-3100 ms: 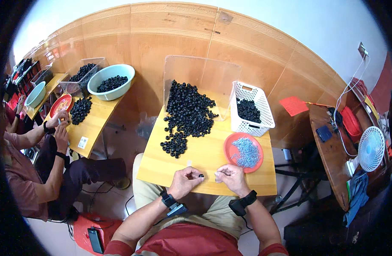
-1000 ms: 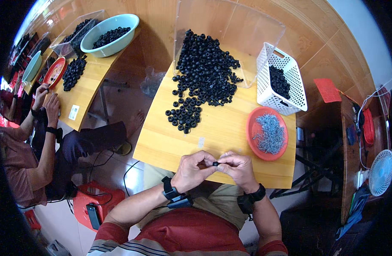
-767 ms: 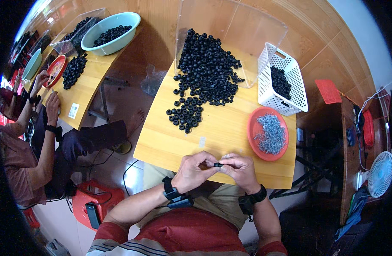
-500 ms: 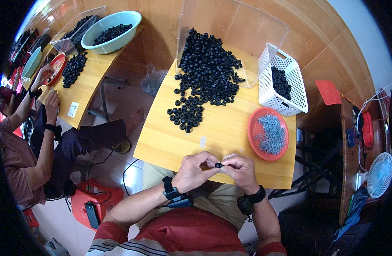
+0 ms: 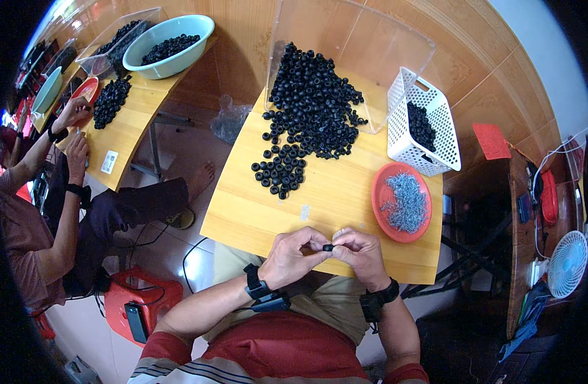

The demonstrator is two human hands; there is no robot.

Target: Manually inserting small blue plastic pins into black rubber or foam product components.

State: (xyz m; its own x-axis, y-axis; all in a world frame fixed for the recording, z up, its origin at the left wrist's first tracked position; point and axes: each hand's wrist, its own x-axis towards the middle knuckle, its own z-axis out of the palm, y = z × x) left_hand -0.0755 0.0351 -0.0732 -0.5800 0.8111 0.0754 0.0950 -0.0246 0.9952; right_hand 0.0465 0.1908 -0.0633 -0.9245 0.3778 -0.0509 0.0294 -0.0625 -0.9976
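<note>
A small black round piece (image 5: 328, 248) is pinched between the fingertips of both my hands, just above the table's near edge. My left hand (image 5: 290, 257) grips it from the left with thumb and forefinger. From the right, the closed thumb and fingertips of my right hand (image 5: 360, 256) press against its end; whether they also hold something smaller is hidden. Beyond my hands lies a loose group of black ring-like pieces (image 5: 280, 171), joined to a large heap (image 5: 313, 96) of the same kind. At the right, a red plate (image 5: 378, 216) bears many small grey-blue pieces (image 5: 407, 203).
A white perforated basket (image 5: 442, 151) with black pieces stands behind the plate. An upright clear plastic bin (image 5: 377, 38) surrounds the heap's far side. On the left, another person (image 5: 34, 243) works at a second table (image 5: 124, 144) with a pale green basin (image 5: 201, 61).
My hands stay at the same spot, fingers shifting only slightly on the black piece. At the left table, the other person's far hand has moved a little toward the black pieces.
</note>
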